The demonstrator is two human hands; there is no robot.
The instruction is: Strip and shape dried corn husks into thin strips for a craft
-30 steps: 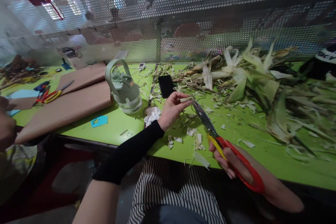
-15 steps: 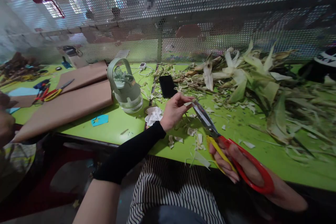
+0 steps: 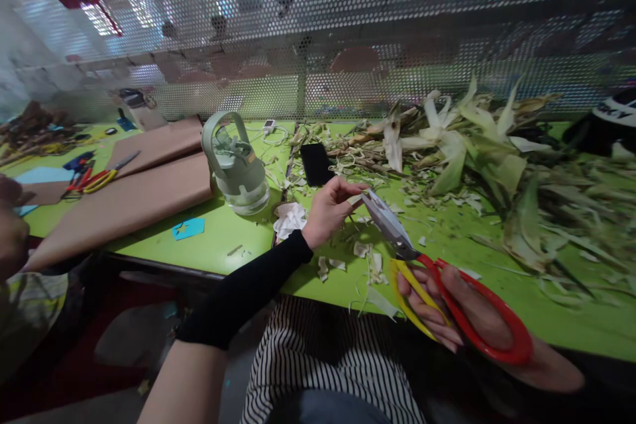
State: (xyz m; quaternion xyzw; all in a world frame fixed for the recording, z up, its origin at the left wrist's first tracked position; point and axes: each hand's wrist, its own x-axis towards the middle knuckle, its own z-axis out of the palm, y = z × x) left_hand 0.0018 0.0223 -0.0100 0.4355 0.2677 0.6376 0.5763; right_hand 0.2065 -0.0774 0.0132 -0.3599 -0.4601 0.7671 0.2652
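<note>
My left hand [image 3: 328,211], in a black sleeve, pinches a small pale strip of corn husk [image 3: 354,198] just above the green table [image 3: 223,238]. My right hand [image 3: 462,318] grips the red and yellow handles of the scissors [image 3: 422,265]. The blades are slightly apart, and their tips meet the husk strip at my left fingertips. Small pale husk cuttings [image 3: 368,255] lie on the table under both hands.
A heap of corn husks [image 3: 477,146] fills the right of the table. A pale green water bottle [image 3: 234,162], a black phone [image 3: 316,163] and crumpled tissue [image 3: 289,218] sit left of my hands. Brown paper sheets [image 3: 124,202] and other scissors [image 3: 97,179] lie further left. Perforated metal screen behind.
My right hand has spread the scissor handles and the blades have parted at the husk strip. The left hand has stayed put, still pinching the strip.
</note>
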